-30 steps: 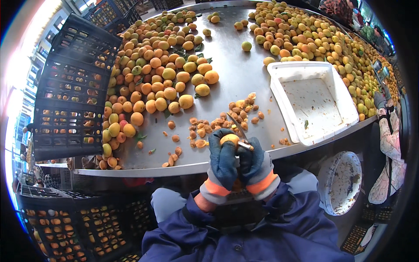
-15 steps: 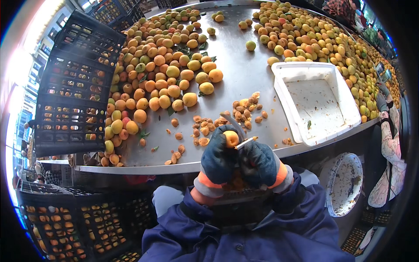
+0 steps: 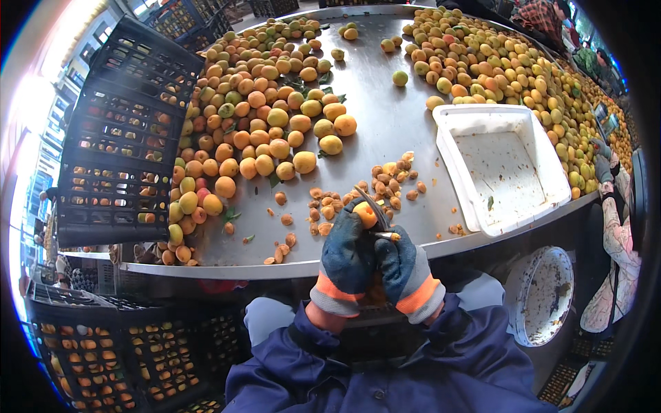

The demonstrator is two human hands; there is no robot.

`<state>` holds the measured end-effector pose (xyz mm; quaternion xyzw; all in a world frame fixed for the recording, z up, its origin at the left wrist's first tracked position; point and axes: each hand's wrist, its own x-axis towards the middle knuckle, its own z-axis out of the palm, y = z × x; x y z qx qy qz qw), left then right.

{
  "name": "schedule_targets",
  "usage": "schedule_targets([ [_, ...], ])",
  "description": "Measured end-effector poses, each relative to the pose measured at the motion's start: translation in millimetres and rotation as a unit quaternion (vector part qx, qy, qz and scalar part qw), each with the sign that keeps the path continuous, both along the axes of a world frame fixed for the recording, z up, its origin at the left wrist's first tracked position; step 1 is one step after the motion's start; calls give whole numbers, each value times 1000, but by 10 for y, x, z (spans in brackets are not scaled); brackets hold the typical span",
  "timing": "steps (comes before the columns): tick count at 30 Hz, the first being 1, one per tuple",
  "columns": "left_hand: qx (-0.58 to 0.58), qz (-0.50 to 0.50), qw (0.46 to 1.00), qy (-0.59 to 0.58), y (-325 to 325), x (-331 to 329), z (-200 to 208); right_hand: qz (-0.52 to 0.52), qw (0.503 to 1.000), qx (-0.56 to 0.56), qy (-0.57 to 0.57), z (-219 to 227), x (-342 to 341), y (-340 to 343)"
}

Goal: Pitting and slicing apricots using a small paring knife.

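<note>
Near the table's front edge, my left hand (image 3: 344,253), in a dark glove with an orange and grey cuff, is closed around an orange apricot (image 3: 365,215). Close against it, my right hand (image 3: 401,263), gloved alike, grips a small curved knife (image 3: 374,206). The knife's dark blade lies along the apricot, and its pale handle sticks out above my right fingers. Just beyond my hands is a loose heap of brown apricot pits (image 3: 386,182). Torn apricot pieces (image 3: 281,252) lie to the left.
Many whole apricots (image 3: 265,138) cover the table's left; another large pile (image 3: 502,65) spreads along the right. A white tub (image 3: 455,165) stands on the metal table (image 3: 375,89). A black crate (image 3: 117,138) leans at left. A white bucket (image 3: 544,296) sits below; a co-worker's gloved hand (image 3: 603,165) is far right.
The knife blade has swung upright against the apricot, and my right hand has turned, its wrist now lower and further left. The table appears slightly lower in view.
</note>
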<state>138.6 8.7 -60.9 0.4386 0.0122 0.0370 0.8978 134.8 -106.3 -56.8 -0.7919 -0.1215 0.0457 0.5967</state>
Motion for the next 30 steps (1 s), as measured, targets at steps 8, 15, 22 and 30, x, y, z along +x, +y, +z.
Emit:
schedule_targets([
  [8,-147,-21,984,95,15,-5,119,-11,1000,-12,-20,110,-28,45],
  [15,-116,-2,988,102,-14,2,132,-9,999,-32,-31,114,-38,39],
  [22,-104,-27,993,55,23,36,48,18,994,-107,-12,54,8,-12],
  [30,-155,-26,985,69,-52,-4,141,14,994,-107,-25,10,-5,-42],
])
